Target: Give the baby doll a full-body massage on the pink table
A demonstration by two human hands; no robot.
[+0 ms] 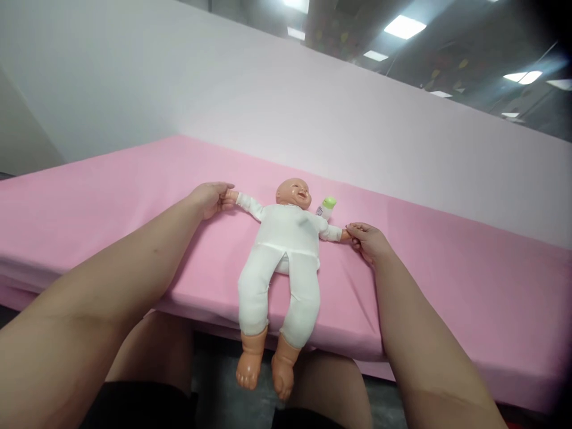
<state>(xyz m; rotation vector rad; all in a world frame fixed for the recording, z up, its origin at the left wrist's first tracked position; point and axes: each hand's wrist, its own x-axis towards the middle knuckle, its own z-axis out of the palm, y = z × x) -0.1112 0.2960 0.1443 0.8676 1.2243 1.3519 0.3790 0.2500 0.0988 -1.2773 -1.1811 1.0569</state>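
Note:
A baby doll (289, 232) in a white cloth suit lies on its back on the pink-covered surface, arms spread wide and bare feet hanging over the front edge. My left hand (214, 199) is closed on the doll's hand at the left of the view. On the right, the doll's other hand is pinched between the fingers of my right hand (364, 238). A small white bottle with a green cap (328, 207) lies beside the doll's head, partly behind its shoulder.
The pink cover (429, 286) reaches across the view, its front edge close to my legs. A pale wall (268, 101) rises behind it. Ceiling lights show above the wall. My legs are under the doll's feet.

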